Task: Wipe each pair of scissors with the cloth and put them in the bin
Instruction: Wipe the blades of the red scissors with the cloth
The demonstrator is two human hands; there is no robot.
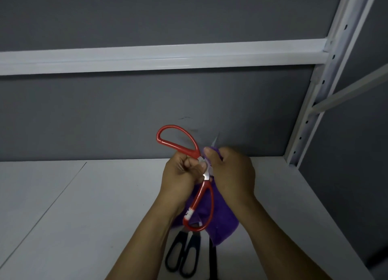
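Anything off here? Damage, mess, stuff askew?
Dark scuff marks on the grey back panel. The red scissors are splayed wide open: left hand pinches near the pivot, right hand holds the purple cloth round the blades. The black scissors lie on the shelf. No bin in view.

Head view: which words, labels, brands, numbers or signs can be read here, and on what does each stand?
No text in this view can be read.
White sticker on the lower handle of the red scissors: it bears red marks, too blurred to read.
Purple cloth, black scissors, white shelf: no writing shows on them.
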